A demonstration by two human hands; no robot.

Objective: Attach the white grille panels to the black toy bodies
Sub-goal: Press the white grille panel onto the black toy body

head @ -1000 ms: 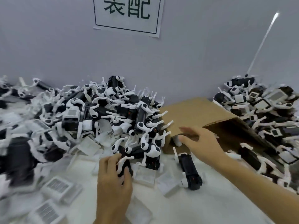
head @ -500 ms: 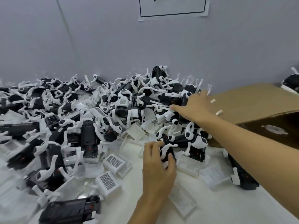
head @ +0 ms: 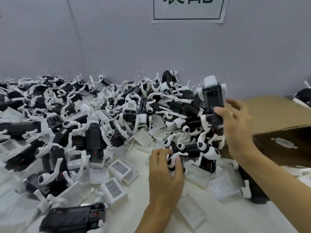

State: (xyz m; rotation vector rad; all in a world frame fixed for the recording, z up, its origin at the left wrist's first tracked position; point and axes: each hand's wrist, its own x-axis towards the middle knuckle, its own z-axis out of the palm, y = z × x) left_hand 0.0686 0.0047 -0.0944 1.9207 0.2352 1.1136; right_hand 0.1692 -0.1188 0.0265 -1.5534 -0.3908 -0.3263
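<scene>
Your right hand (head: 235, 125) has just lifted a black toy body (head: 212, 101) clear of the pile, fingers curled round its lower end, so a body is now ready for fitting. Your left hand (head: 165, 172) still grips another body (head: 173, 158) low on the bench. Loose white grille panels (head: 119, 169) lie just left of it

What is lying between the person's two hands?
In the head view, between the left hand and the right hand lie tangled black toy bodies with white legs, part of the pile's near edge.
</scene>
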